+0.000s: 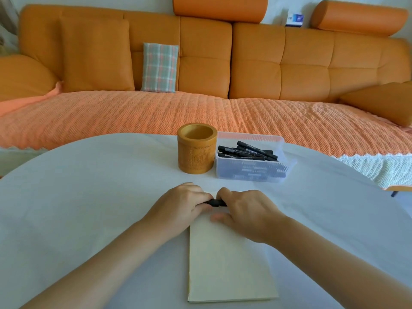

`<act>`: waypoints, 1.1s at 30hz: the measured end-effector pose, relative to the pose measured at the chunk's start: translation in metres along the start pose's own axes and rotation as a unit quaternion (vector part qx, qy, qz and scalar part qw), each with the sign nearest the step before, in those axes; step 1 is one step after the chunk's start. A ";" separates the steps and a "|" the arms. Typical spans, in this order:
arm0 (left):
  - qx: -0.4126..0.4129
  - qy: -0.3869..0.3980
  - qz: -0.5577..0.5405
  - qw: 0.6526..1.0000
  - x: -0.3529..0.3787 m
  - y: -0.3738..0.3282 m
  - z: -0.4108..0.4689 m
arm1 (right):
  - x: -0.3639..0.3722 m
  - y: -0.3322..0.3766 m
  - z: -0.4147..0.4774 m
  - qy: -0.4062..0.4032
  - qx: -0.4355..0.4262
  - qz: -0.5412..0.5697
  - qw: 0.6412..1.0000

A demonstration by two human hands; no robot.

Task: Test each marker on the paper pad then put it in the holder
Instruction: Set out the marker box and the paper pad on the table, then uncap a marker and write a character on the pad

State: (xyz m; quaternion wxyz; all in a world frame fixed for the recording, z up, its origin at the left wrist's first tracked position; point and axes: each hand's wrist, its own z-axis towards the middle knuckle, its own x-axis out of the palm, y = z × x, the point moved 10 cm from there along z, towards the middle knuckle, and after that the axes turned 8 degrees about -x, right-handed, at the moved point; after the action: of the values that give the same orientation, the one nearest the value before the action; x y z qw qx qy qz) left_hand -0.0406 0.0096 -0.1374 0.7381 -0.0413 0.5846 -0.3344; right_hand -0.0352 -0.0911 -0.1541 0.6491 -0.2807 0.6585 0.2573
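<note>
A black marker (215, 202) lies level between my two hands, just above the far end of the cream paper pad (229, 268). My left hand (181, 202) grips its left end and my right hand (245, 211) grips its right end, so only a short middle part shows. Behind them stands the round wooden holder (197, 149), upright and seemingly empty. To its right a clear plastic box (252, 169) holds several black markers (247, 151).
The round table wears a white cloth (89, 197) and curves away on both sides. An orange sofa (200, 63) with a woven throw and a checked cushion (159, 67) runs behind the table.
</note>
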 end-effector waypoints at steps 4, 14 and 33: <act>-0.025 -0.039 0.018 0.999 -0.015 0.010 -0.001 | -0.020 -0.007 -0.012 -0.048 0.014 0.044 0.998; -0.136 0.036 -0.021 0.990 0.001 0.038 -0.004 | -0.021 -0.046 -0.008 -0.209 0.119 0.549 0.800; -0.135 0.008 -0.082 0.987 -0.004 0.048 -0.004 | -0.008 -0.043 -0.008 -0.244 0.146 0.612 0.737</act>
State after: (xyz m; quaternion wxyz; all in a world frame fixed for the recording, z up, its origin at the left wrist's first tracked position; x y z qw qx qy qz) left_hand -0.0231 0.0499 -0.1564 0.6912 -0.1858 0.6245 -0.3126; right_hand -0.0102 -0.1271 -0.1450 0.5229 0.3542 0.5368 0.5594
